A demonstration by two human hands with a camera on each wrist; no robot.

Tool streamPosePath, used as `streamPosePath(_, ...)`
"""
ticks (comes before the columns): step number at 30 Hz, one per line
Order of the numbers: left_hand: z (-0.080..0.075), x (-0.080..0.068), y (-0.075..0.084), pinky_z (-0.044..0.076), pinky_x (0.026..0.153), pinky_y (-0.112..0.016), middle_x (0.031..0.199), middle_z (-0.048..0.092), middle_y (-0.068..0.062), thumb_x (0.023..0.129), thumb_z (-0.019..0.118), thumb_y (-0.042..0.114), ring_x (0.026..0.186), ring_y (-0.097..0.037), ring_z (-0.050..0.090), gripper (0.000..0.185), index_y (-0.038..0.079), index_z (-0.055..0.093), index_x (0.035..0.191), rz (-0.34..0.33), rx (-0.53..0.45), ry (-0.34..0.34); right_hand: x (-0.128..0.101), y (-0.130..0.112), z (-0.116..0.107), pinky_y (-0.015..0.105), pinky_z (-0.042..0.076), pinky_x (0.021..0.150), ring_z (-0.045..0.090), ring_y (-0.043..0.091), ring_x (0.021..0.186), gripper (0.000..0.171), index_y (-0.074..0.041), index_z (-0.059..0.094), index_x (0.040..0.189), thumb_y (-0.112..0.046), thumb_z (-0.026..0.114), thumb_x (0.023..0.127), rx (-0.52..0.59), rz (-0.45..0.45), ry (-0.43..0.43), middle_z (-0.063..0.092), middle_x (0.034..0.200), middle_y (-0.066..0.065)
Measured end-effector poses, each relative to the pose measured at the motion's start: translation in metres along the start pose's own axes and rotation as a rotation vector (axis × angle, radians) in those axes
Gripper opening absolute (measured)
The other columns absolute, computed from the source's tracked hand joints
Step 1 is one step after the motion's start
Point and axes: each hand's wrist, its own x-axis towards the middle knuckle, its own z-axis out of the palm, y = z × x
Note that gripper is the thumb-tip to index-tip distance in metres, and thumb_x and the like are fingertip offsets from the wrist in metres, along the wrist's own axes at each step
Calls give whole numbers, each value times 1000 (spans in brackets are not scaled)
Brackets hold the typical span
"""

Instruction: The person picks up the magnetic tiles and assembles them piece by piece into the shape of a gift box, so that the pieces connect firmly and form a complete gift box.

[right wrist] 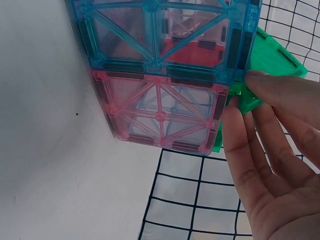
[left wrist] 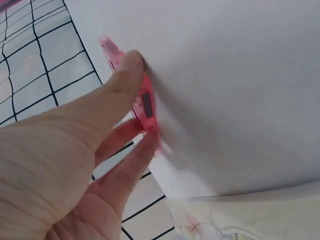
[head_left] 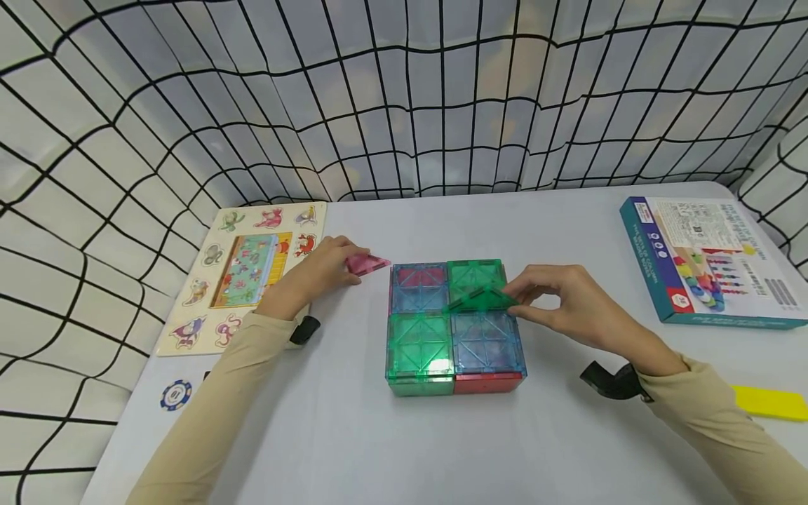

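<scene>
My left hand [head_left: 322, 270] pinches a pink magnetic tile [head_left: 366, 264] just left of a low block built from magnetic tiles [head_left: 419, 344]. In the left wrist view that pink tile [left wrist: 146, 102] appears nearly edge-on between thumb and fingers, close to the white table. Thumb and fingers of my right hand [head_left: 568, 301] hold a green triangular magnetic tile [head_left: 481, 299], tilted up over the block's top. The block's top shows green and blue squares. From the right wrist, the green tile [right wrist: 274, 60] sits at the block's edge, beside its blue and pink side tiles [right wrist: 160, 116].
A wooden animal puzzle board [head_left: 252, 330] lies at the left, with a blue-and-white poker chip [head_left: 176, 395] below it. On the right are a boxed toy set [head_left: 719, 259] and a yellow piece [head_left: 770, 402]. Black netting [head_left: 442, 109] stands behind the table.
</scene>
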Motion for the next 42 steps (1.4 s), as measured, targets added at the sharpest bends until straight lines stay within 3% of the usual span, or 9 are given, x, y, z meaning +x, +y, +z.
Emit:
streamPosePath(7,-1,-1,0,48,106,-53,134,64,-27,95,75,2,122,-44,56,47,-7,60,139,68,50,9,-1,-1,-1,20,57,90,70,10,90,31,-8,79,108,6,86,81,28,-10,8,76,102,-5)
streamPosePath(12,-1,-7,3,50,106,-55,136,64,-23,104,63,3,127,-41,56,39,0,58,142,107,149,25,-2,-2,-1,21,57,90,71,11,91,30,-8,79,108,4,86,81,30,-11,13,76,103,-5)
streamPosePath(15,0,-6,3,51,104,-55,134,67,-20,103,59,-3,123,-39,62,40,4,58,143,172,219,64,-2,-1,-1,21,57,90,71,12,90,30,-8,78,108,5,86,82,36,-13,15,75,103,-5)
streamPosePath(19,0,-1,1,51,106,-53,134,69,-15,100,59,-10,121,-37,66,47,9,60,143,222,211,90,-2,0,0,24,58,91,70,11,91,30,-8,78,108,5,86,82,48,-2,14,75,102,-6)
streamPosePath(25,-1,8,0,52,105,-52,129,70,-17,98,65,-9,120,-38,66,41,9,66,134,221,210,84,-3,0,0,39,60,92,71,12,91,28,-7,78,108,4,85,83,66,17,7,75,102,-5)
streamPosePath(32,-1,17,2,57,97,-51,124,74,-15,99,69,1,114,-36,70,29,9,73,127,232,211,114,-6,5,3,22,58,88,69,10,93,33,-9,77,108,7,86,81,76,9,34,72,103,-6)
streamPosePath(35,-2,18,4,57,97,-52,127,73,-14,97,66,-7,115,-36,70,41,11,70,134,216,229,118,-9,10,7,26,59,88,66,14,104,40,-9,73,115,6,86,81,91,-6,58,69,113,-3)
streamPosePath(38,-2,18,2,57,97,-53,127,72,-16,97,62,-12,113,-37,70,49,11,64,140,186,249,132,-11,15,14,39,57,98,59,21,124,53,-10,66,130,-2,88,83,103,25,58,61,133,4)
streamPosePath(42,0,19,1,61,87,-49,113,74,-20,98,58,-13,95,-37,73,51,9,56,144,132,229,165,-15,19,22,61,42,113,38,32,149,71,-11,54,149,-15,87,87,133,105,12,40,161,9)
